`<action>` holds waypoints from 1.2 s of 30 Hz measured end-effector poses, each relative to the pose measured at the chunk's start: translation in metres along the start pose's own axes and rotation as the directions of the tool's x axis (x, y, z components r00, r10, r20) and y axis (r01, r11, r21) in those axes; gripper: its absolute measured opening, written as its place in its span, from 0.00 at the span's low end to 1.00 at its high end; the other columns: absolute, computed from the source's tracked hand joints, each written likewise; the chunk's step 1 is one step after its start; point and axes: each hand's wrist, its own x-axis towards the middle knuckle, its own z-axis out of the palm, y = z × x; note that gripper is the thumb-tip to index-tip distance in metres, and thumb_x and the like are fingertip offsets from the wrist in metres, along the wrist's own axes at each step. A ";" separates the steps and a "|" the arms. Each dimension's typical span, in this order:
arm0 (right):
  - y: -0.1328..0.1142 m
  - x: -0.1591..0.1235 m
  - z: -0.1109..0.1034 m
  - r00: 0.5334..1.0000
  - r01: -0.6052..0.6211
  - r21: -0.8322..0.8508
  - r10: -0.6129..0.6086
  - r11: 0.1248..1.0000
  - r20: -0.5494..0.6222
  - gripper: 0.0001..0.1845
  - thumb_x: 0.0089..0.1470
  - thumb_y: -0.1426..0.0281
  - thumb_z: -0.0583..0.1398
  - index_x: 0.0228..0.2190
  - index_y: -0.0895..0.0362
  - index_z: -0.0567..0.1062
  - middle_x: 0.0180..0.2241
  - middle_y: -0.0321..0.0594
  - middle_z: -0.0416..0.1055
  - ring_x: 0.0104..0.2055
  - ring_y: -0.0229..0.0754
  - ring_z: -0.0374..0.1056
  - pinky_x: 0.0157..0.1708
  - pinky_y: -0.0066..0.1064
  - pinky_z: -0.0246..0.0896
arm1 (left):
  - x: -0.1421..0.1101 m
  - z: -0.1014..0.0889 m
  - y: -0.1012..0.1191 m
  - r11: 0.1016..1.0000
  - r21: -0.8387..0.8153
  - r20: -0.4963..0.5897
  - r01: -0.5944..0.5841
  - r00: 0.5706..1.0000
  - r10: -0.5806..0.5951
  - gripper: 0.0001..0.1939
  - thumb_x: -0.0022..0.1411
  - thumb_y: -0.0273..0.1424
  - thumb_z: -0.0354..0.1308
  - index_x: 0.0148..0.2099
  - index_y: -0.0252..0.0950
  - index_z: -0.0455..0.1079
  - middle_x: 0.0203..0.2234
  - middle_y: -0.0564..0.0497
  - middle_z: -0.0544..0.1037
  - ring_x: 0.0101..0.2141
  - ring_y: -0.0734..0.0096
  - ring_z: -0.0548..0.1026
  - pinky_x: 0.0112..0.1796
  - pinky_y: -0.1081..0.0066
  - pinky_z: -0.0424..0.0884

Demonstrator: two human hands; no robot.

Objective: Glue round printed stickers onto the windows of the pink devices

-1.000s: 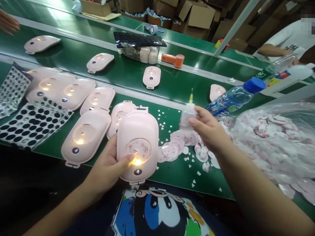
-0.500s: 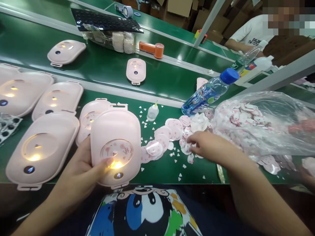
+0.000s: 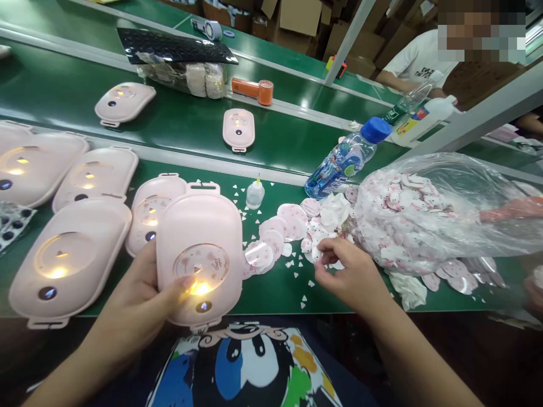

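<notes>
My left hand [image 3: 146,294] grips a pale pink plastic casing [image 3: 198,220] by its left side, the thumb lying on the front beside a lit round window. The window shows a printed disc, with a glowing light and a small dark display below it. My right hand [image 3: 345,271] is at a pile of small white cat-face pieces [image 3: 316,232], thumb and forefinger pinched together. Whatever is between those fingertips, if anything, is too small or hidden to name. Overlapping pink printed discs [image 3: 274,234] lie between the two hands, with tiny white triangles scattered around.
More lit pink casings [image 3: 80,249] stand at the left. A small squeeze bottle [image 3: 255,194], a blue-capped bottle [image 3: 345,158] and a clear bag of cat-face pieces [image 3: 416,209] are ahead and right. An orange handheld fan [image 3: 254,90] lies farther back. A person [image 3: 418,62] sits across.
My right hand has drawn back slightly toward me, its thumb and forefinger now pinched. The left hand still holds the pink casing. Farther back, the two casings have shifted a little rightward.
</notes>
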 end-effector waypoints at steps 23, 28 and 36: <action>-0.108 -0.005 0.003 0.898 0.422 0.140 -0.393 0.896 -0.196 0.07 0.58 0.72 0.60 0.40 0.54 0.75 0.37 0.41 0.67 0.36 0.43 0.59 0.35 0.39 0.56 | -0.019 0.018 -0.032 0.945 -0.184 0.310 -0.270 0.897 0.316 0.29 0.59 0.35 0.65 0.61 0.40 0.62 0.53 0.45 0.73 0.52 0.54 0.71 0.49 0.63 0.70; -0.100 -0.010 0.007 0.931 0.320 0.290 -0.242 0.902 -0.274 0.20 0.54 0.69 0.61 0.50 0.51 0.70 0.44 0.42 0.59 0.45 0.46 0.60 0.43 0.43 0.61 | -0.018 0.014 -0.039 0.935 -0.254 0.316 -0.249 0.892 0.324 0.29 0.60 0.34 0.64 0.62 0.45 0.61 0.55 0.46 0.72 0.53 0.53 0.70 0.46 0.64 0.71; -0.100 -0.016 0.032 0.950 -0.286 0.840 0.020 0.462 0.312 0.45 0.61 0.63 0.56 0.67 0.41 0.31 0.69 0.40 0.44 0.67 0.52 0.50 0.63 0.54 0.52 | -0.024 0.017 -0.037 0.947 -0.234 0.271 -0.221 0.921 0.281 0.36 0.57 0.35 0.66 0.65 0.46 0.57 0.56 0.44 0.71 0.53 0.48 0.71 0.44 0.61 0.75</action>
